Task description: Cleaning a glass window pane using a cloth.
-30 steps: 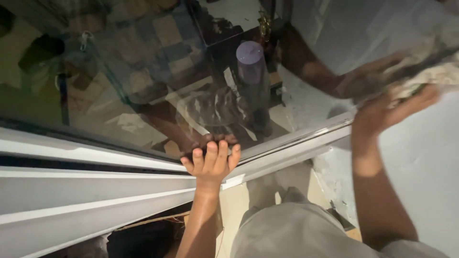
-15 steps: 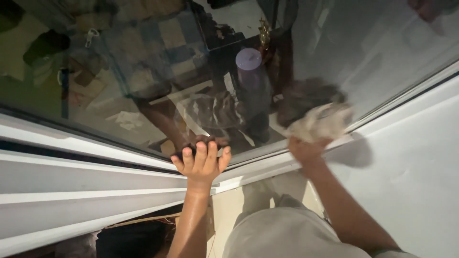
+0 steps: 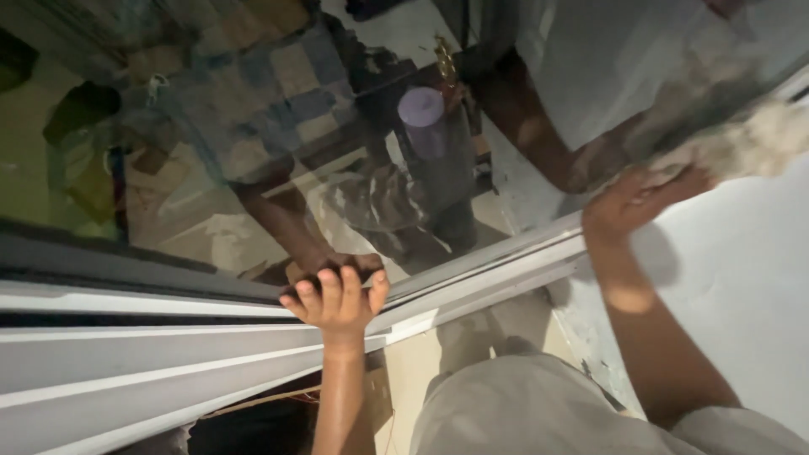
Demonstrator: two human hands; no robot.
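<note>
Left hand (image 3: 334,302) rests flat on the window glass (image 3: 253,126); right hand (image 3: 628,206) presses a crumpled cloth (image 3: 750,143) at upper right.

**Cloth on the glass, hand on the frame**

I see a crumpled, pale grey-white cloth (image 3: 750,139) bunched in my right hand (image 3: 640,202), pressed against the window pane (image 3: 253,143) near its right edge, where the glass meets the white wall. The cloth is blurred, so I cannot make out its weave. The pane is dark and reflective, tilted across my view, mirroring both arms. My left hand (image 3: 335,302) rests flat with fingers spread on the white window frame (image 3: 126,337), fingertips touching the lower edge of the glass.
</note>
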